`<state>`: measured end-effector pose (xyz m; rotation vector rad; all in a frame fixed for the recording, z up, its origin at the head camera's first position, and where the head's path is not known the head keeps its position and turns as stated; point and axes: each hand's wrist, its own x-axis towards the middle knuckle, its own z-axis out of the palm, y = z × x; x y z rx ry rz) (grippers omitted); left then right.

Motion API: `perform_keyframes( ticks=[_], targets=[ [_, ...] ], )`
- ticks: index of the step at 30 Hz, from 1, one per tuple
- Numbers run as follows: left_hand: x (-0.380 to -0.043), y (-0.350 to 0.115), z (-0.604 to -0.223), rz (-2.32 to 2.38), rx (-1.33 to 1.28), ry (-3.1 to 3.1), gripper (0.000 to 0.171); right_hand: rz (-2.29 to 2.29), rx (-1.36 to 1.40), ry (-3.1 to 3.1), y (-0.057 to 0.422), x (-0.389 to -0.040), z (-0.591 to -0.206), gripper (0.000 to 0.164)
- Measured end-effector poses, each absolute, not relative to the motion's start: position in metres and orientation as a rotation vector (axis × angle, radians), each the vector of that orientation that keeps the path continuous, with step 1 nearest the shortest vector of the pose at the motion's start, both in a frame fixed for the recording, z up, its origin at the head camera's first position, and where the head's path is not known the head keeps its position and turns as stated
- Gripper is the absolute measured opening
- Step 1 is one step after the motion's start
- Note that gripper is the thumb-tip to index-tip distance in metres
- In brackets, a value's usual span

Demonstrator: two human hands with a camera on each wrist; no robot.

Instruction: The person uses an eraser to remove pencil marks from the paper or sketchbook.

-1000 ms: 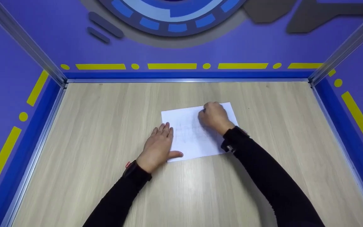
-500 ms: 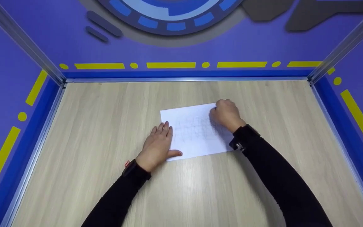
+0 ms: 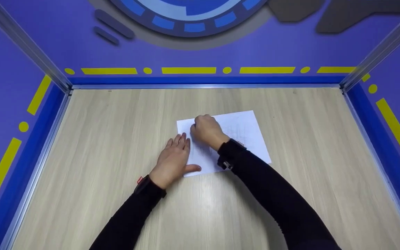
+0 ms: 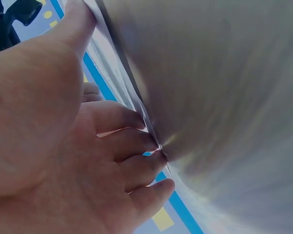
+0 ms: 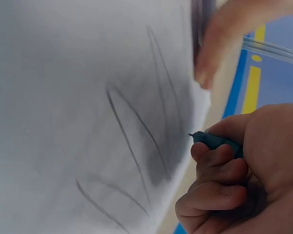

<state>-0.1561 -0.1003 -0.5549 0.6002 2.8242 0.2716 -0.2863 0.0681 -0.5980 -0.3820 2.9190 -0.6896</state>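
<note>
A white sheet of paper [image 3: 252,135] with thin grey pencil strokes [image 5: 129,134] lies on the table. My left hand [image 3: 174,158] rests flat on its left edge, fingers straight and thumb spread over the lower corner. My right hand [image 3: 207,130] is over the upper left part of the sheet, close to the left fingertips. In the right wrist view its curled fingers and thumb pinch a stubby blue-green eraser [image 5: 215,141] with a dark crumb at its tip. Grey smudging surrounds the strokes there. The head view hides the eraser behind the hand.
The wood-grain table [image 3: 116,132] is bounded by a metal rail [image 3: 151,86] at the back and blue-purple panels [image 3: 200,55] on three sides. Both wrists carry black straps, and the black right sleeve [image 3: 273,194] crosses the sheet's lower edge.
My right hand has swept first right, then far left across the sheet, baring its right side. My left hand and the sheet stay in place.
</note>
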Motion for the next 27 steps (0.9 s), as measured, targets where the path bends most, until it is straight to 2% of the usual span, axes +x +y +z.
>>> perform_keyframes(
  ticks=[8,20,24,27],
  targets=[
    [-0.156,-0.097,-0.553,0.251,0.62,2.825,0.114,-0.643,-0.28,2.892,0.095,-0.265,-0.555,0.03],
    [-0.156,-0.099,-0.554,0.2,0.592,2.788,0.115,-0.716,-0.08,2.958,0.203,-0.268,-0.557,0.029],
    [-0.156,-0.099,-0.554,0.201,0.593,2.785,0.115,-0.712,-0.045,2.972,0.22,-0.266,-0.556,0.036],
    [-0.156,-0.099,-0.554,0.193,0.594,2.794,0.115,-0.735,-0.023,2.952,0.217,-0.266,-0.553,0.036]
  ],
)
